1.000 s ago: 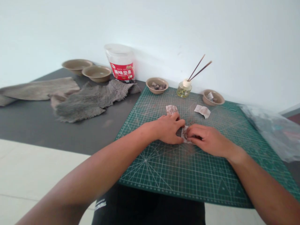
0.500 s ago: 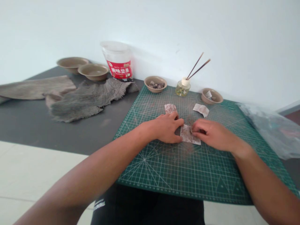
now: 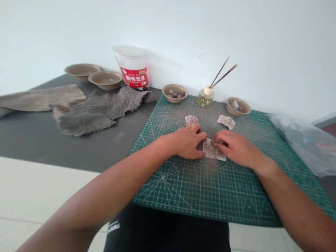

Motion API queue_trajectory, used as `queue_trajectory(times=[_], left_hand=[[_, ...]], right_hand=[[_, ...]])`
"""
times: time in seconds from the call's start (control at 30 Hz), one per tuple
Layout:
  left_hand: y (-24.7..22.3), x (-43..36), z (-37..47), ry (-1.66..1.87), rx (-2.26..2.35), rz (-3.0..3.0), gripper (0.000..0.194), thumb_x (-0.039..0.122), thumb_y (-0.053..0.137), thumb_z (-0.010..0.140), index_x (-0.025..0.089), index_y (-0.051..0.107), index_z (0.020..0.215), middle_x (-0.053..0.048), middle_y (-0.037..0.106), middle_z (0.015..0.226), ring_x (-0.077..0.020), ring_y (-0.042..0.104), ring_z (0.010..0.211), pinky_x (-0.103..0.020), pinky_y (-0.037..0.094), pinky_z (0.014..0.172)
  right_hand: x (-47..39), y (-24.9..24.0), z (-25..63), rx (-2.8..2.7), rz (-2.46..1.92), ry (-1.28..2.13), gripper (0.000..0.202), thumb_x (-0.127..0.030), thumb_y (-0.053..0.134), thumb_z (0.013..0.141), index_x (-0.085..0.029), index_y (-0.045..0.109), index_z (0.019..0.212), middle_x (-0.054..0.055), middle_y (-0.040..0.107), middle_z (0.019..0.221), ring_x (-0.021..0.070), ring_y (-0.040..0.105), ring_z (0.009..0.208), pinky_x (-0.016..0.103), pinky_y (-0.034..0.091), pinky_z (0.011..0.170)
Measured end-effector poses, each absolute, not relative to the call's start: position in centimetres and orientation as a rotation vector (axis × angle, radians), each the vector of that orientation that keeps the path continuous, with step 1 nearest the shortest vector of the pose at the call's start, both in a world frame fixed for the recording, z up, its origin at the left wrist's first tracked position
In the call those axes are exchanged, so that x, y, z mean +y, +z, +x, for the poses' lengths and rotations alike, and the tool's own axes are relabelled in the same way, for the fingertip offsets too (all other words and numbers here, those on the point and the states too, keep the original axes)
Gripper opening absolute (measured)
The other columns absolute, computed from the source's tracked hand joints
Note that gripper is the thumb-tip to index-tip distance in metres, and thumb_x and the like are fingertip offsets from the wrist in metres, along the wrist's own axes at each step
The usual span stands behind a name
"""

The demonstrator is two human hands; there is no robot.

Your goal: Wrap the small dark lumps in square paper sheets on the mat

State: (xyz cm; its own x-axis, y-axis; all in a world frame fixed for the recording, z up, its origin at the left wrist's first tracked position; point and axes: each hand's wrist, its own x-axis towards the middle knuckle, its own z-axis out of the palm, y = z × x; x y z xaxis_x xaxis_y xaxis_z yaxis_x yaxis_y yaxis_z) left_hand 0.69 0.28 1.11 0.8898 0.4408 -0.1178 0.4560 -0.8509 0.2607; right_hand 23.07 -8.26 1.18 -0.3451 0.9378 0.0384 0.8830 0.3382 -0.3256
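Note:
A brown-stained pale square sheet (image 3: 211, 153) lies on the green cutting mat (image 3: 189, 196). My left hand (image 3: 187, 141) rests at its left edge, thumb and fingers spread, the thumb touching the near corner. On the sheet's upper right, my right hand (image 3: 236, 147) is closed in a pinch; whatever its fingertips hold is too small and hidden to name. Behind my left hand another stained sheet (image 3: 191, 120) shows in part. A curled pale piece (image 3: 226, 121) lies beyond my right hand.
Along the wall stand a bowl of brownish chunks (image 3: 175, 99), a reed diffuser (image 3: 205, 97) and a bowl with folded pale pieces (image 3: 238, 110). Leftward are grey furry hide (image 3: 91, 112), two bowls (image 3: 105, 84) and a red-labelled tub (image 3: 133, 70). Clear plastic (image 3: 301, 143) covers the mat's right side.
My right hand has shifted slightly left over the sheet, still pinched. My left hand stays at the sheet's left edge. The view has moved slightly.

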Motion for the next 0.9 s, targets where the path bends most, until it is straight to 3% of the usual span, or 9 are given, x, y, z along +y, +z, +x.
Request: queue_trajectory(times=[0.17, 0.33, 0.5, 0.63, 0.8, 0.9], left_hand=[[1.04, 0.42, 0.70, -0.076, 0.641, 2.778, 0.056, 0.060, 0.053, 0.086, 0.023, 0.049, 0.126, -0.014, 0.044, 0.138, -0.0343, 0.055, 0.118, -0.048, 0.045, 0.099], [1.13, 0.42, 0.70, -0.089, 0.673, 2.767, 0.055, 0.061, 0.054, 0.085, 0.024, 0.051, 0.126, -0.014, 0.043, 0.139, -0.0342, 0.054, 0.118, -0.048, 0.044, 0.100], [1.29, 0.40, 0.71, -0.107, 0.647, 2.759, 0.057, 0.061, 0.054, 0.086, 0.023, 0.050, 0.127, -0.014, 0.042, 0.141, -0.0345, 0.054, 0.119, -0.047, 0.044, 0.100], [1.28, 0.43, 0.70, -0.112, 0.670, 2.765, 0.055, 0.061, 0.053, 0.086, 0.025, 0.050, 0.127, -0.013, 0.043, 0.140, -0.0338, 0.054, 0.119, -0.047, 0.044, 0.100], [1.18, 0.39, 0.70, -0.098, 0.646, 2.773, 0.057, 0.062, 0.052, 0.086, 0.023, 0.049, 0.127, -0.015, 0.043, 0.139, -0.0353, 0.054, 0.120, -0.048, 0.044, 0.100], [1.20, 0.36, 0.72, -0.087, 0.656, 2.787, 0.056, 0.060, 0.052, 0.086, 0.022, 0.049, 0.127, -0.015, 0.043, 0.139, -0.0355, 0.055, 0.118, -0.049, 0.045, 0.099]], right_hand=[[-8.46, 1.31, 23.16, -2.495, -1.488, 0.543, 0.011, -0.026, 0.057, 0.095, -0.023, 0.062, 0.086, 0.002, 0.066, 0.094, 0.0182, 0.062, 0.085, 0.032, 0.046, 0.076], [-8.42, 1.09, 22.88, -2.382, -1.623, 0.348, 0.010, -0.025, 0.055, 0.096, -0.022, 0.062, 0.089, 0.003, 0.065, 0.093, 0.0187, 0.061, 0.084, 0.033, 0.045, 0.076], [-8.47, 1.08, 22.54, -2.473, -1.474, 0.540, 0.012, -0.024, 0.054, 0.097, -0.023, 0.063, 0.089, 0.002, 0.064, 0.097, 0.0178, 0.062, 0.089, 0.032, 0.046, 0.080], [-8.34, 1.07, 22.64, -2.357, -1.630, 0.380, 0.009, -0.025, 0.056, 0.095, -0.023, 0.063, 0.090, 0.003, 0.065, 0.094, 0.0192, 0.061, 0.085, 0.033, 0.045, 0.077], [-8.49, 1.10, 22.53, -2.472, -1.468, 0.584, 0.011, -0.026, 0.057, 0.096, -0.023, 0.063, 0.088, 0.002, 0.065, 0.095, 0.0177, 0.062, 0.088, 0.031, 0.046, 0.078], [-8.26, 1.19, 22.53, -2.391, -1.558, 0.458, 0.012, -0.024, 0.055, 0.096, -0.022, 0.063, 0.088, 0.002, 0.065, 0.094, 0.0182, 0.062, 0.086, 0.032, 0.046, 0.077]])
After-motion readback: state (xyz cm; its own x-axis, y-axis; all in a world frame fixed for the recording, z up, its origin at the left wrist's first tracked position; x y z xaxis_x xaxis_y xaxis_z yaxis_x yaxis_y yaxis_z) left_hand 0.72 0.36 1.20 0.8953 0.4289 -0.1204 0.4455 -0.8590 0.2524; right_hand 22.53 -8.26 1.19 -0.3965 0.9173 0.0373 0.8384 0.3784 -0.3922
